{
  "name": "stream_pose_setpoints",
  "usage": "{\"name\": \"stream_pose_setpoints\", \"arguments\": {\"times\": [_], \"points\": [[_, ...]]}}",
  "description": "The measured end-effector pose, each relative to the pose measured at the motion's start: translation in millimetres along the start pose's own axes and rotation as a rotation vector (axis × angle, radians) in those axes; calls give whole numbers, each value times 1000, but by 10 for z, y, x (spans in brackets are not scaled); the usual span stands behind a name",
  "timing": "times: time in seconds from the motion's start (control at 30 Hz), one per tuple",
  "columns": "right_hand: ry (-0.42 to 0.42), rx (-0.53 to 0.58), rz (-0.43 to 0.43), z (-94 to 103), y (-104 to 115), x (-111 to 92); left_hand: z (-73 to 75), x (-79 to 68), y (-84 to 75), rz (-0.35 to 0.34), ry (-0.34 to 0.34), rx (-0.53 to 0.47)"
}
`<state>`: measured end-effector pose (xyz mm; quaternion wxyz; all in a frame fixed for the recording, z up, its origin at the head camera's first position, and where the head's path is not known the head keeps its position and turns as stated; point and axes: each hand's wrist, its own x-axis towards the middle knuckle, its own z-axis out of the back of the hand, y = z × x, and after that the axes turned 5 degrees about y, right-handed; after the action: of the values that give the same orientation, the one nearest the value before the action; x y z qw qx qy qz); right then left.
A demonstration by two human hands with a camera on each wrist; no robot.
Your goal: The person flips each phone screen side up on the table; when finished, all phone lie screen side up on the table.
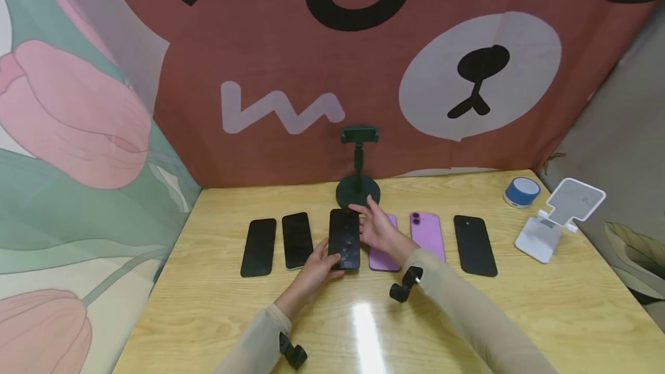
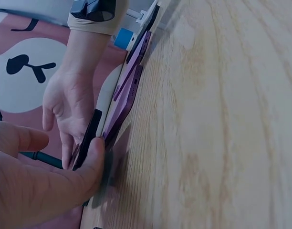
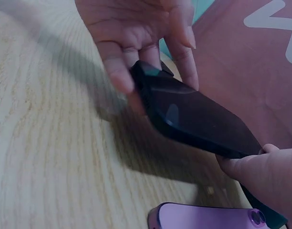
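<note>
My left hand (image 1: pixel 316 264) grips a black phone (image 1: pixel 344 238) by its near left corner, thumb on top of the dark screen. Raised off the table, the phone casts a shadow in the right wrist view. On its far right side my right hand (image 1: pixel 381 229) is turned palm up. Its index finger and thumb stretch out past the edge, and its other fingers reach against or under the phone; exact contact is partly hidden. Under the right wrist lies a purple phone (image 1: pixel 383 261), partly covered by the hand.
Two black phones (image 1: pixel 258 247) (image 1: pixel 298 240) lie at left. A second purple phone (image 1: pixel 427 232) and a black phone (image 1: pixel 475 245) lie at right. Behind are a dark green phone stand (image 1: pixel 358 189), a blue-and-white round speaker (image 1: pixel 522 192) and a white folding stand (image 1: pixel 538 239).
</note>
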<state>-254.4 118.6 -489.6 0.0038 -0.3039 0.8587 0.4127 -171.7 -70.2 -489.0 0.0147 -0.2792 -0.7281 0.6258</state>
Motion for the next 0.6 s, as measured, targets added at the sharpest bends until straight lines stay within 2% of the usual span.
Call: {"name": "stream_pose_setpoints", "arguments": {"times": [0.17,0.4,0.6], "points": [[-7,-15,-11,-1,6,17,-16,17,17,-2,-9,25],[5,-37,-24,-11,-12,-10,-32,-15,60,-12,-45,127],[-9,-80,-34,-10,16,6,-27,21,92,10,-50,142]]}}
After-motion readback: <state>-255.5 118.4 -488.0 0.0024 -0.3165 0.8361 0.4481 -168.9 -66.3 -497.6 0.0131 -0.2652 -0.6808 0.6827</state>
